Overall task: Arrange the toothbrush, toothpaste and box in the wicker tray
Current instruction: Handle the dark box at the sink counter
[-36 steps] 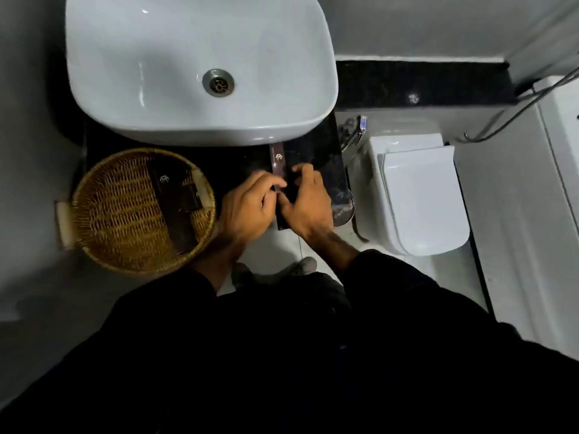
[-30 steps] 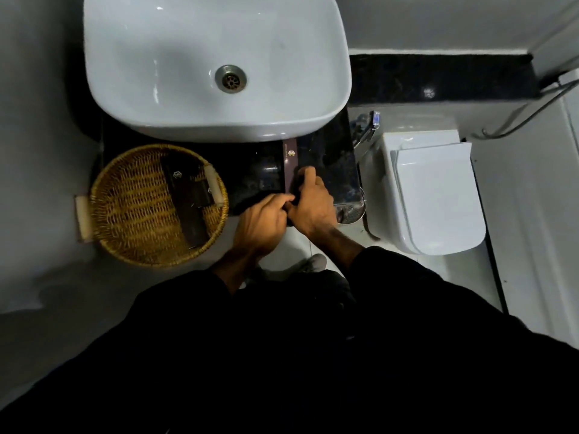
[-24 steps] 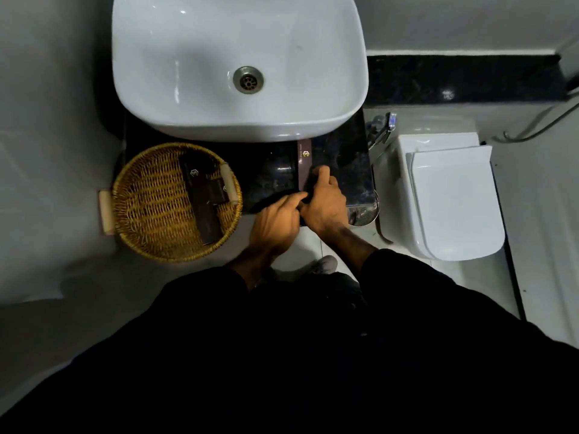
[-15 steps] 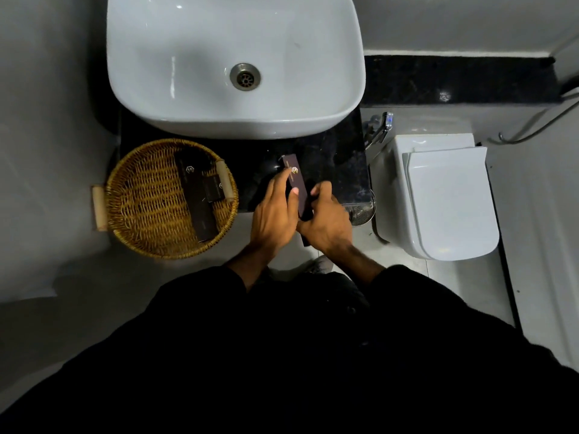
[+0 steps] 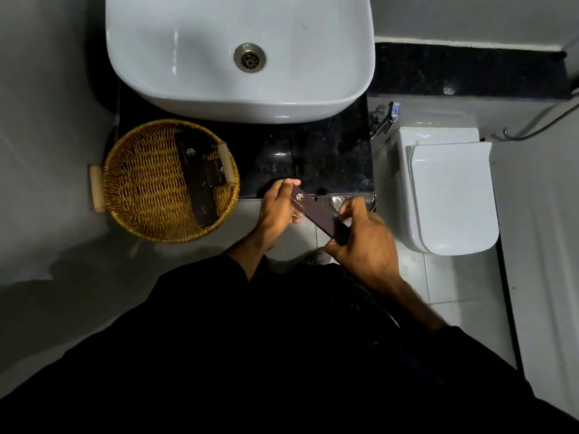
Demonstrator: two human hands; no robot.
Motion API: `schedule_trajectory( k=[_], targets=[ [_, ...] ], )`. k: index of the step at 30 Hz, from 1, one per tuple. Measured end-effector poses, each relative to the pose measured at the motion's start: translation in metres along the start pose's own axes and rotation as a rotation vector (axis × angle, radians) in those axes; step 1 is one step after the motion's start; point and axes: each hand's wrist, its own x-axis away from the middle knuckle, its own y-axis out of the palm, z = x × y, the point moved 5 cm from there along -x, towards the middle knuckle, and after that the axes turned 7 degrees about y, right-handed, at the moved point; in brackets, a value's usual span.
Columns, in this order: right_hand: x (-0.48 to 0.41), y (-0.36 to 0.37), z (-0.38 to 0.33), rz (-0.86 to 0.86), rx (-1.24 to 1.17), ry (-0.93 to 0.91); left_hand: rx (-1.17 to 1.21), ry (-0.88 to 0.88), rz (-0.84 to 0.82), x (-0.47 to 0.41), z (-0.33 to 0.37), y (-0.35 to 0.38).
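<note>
A long dark brown box [image 5: 316, 213] with a gold logo is held off the black counter [image 5: 313, 158], in front of its near edge. My left hand [image 5: 277, 211] grips its logo end and my right hand [image 5: 365, 242] grips the other end. The round wicker tray [image 5: 134, 183] sits at the counter's left end, overhanging the edge. Inside it lie a long dark box [image 5: 194, 180] and a small dark box [image 5: 214, 172] beside it, near the tray's right handle.
A white basin [image 5: 241, 54] stands on the counter behind. A white toilet [image 5: 448, 195] with its lid down is to the right, with a spray tap [image 5: 385, 117] beside it. A steel bin rim [image 5: 336, 202] shows under the counter edge.
The long box lay on the counter under both hands. Now both hands have lifted it off and drawn it toward me, tilted diagonally. The camera view has also shifted.
</note>
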Motion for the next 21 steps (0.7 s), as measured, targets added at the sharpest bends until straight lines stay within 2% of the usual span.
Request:
schedule_trajectory(
  k=[4,8,16,21],
  targets=[
    [0.009,-0.022,-0.021,0.09,-0.122,-0.082,0.235,-0.159,-0.009,0.003,-0.002,-0.003],
    [0.014,-0.056,-0.047,0.188,-0.393,-0.162,0.43,-0.293,-0.024,0.007,0.002,-0.002],
    [0.025,-0.096,-0.084,0.346,-0.531,-0.354,0.537,-0.294,-0.069,0.007,0.019,0.013],
    [0.025,-0.098,-0.084,0.362,-0.539,-0.355,0.53,-0.291,-0.089,0.007,0.03,0.02]
  ],
)
